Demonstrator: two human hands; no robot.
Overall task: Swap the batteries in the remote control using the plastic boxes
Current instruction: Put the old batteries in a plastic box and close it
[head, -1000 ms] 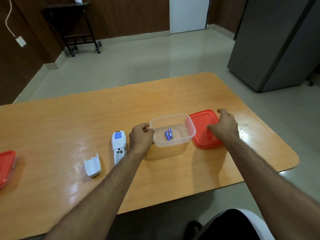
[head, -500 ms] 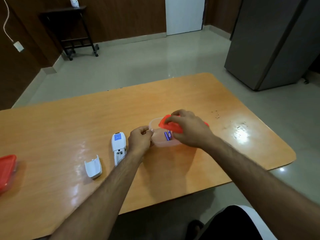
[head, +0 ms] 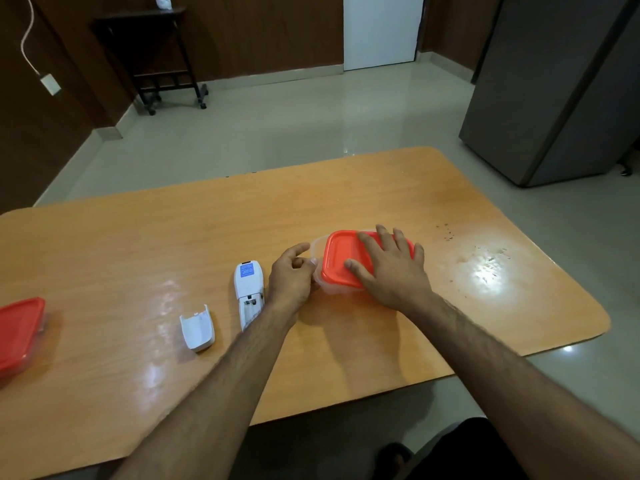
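Observation:
A clear plastic box [head: 317, 249] sits on the wooden table [head: 311, 195] with its red lid [head: 341, 258] lying on top. My right hand [head: 388, 268] lies flat on the lid, fingers spread. My left hand [head: 291, 278] grips the box's left rim. The batteries inside are hidden by the lid. A white remote control [head: 248, 289] lies face down just left of my left hand, its battery bay open and empty. Its white battery cover [head: 197, 329] lies loose further left. A second red-lidded box [head: 19, 332] is at the table's left edge.
A grey cabinet [head: 561, 88] stands on the floor beyond the table's right end. A dark wheeled stand [head: 156, 57] is against the far wall. Small crumbs [head: 485, 258] dot the table to the right of the box.
My right hand picked the red lid up from the table right of the box, carried it left and laid it on the box. My left hand stayed on the rim.

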